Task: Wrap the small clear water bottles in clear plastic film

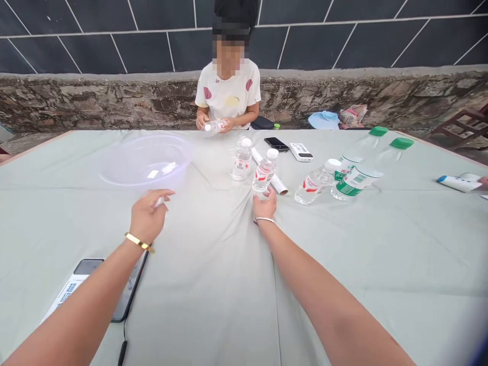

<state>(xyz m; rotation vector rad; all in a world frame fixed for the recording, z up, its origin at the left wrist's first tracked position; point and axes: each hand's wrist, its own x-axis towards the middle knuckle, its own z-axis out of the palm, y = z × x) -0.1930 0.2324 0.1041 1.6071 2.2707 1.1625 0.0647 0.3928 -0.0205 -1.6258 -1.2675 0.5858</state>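
Note:
My left hand (150,213) is closed, fingers curled around a small whitish scrap (159,202) too small to name, above the table near a clear plastic basin (104,173). Two small pale pieces (152,174) lie in the basin. My right hand (266,204) has its fingers round the base of a small water bottle (263,174) with a white cap and red-and-white label. Just left of it stands another small bottle (241,162), and to the right a third one (313,184). A cardboard-cored roll of clear film (281,187) lies behind the gripped bottle.
Across the table a person (229,96) holds a small bottle (215,126). Large green-capped bottles (353,180) stand at right. A black phone (277,144) and white power bank (301,152) lie behind; another phone (131,292) is under my left forearm. A hand (484,184) shows at the right edge.

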